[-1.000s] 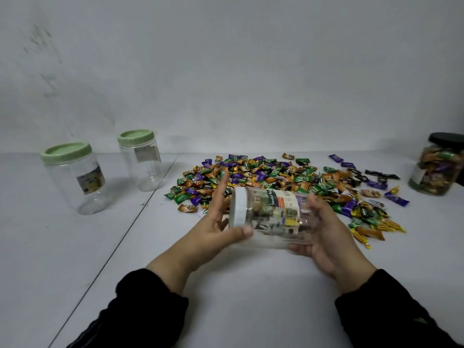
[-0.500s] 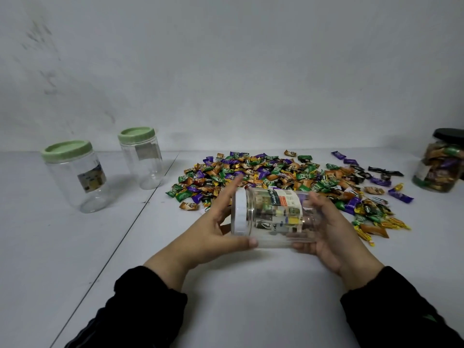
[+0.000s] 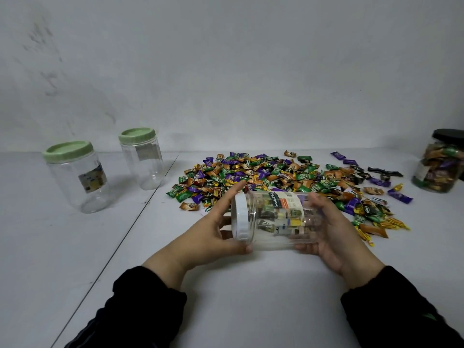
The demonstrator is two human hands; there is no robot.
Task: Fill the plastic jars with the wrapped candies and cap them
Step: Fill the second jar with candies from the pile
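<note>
A clear plastic jar (image 3: 278, 219) with a paper label lies on its side in the air above the table, its white lid (image 3: 239, 216) pointing left. My left hand (image 3: 213, 234) grips the lid, thumb below and fingers over the top. My right hand (image 3: 331, 229) holds the jar's body from the right and underneath. A wide pile of wrapped candies (image 3: 281, 177) in green, purple and orange lies on the table just behind the jar. I cannot tell whether the held jar holds candies.
Two clear jars with green lids stand at the left, the nearer (image 3: 75, 175) and the farther (image 3: 141, 158). A candy-filled jar with a black lid (image 3: 440, 164) stands at the right edge. A seam runs diagonally across the white table (image 3: 251, 297).
Both hands and the jar have stayed in much the same place. My left hand has shifted slightly round the white lid.
</note>
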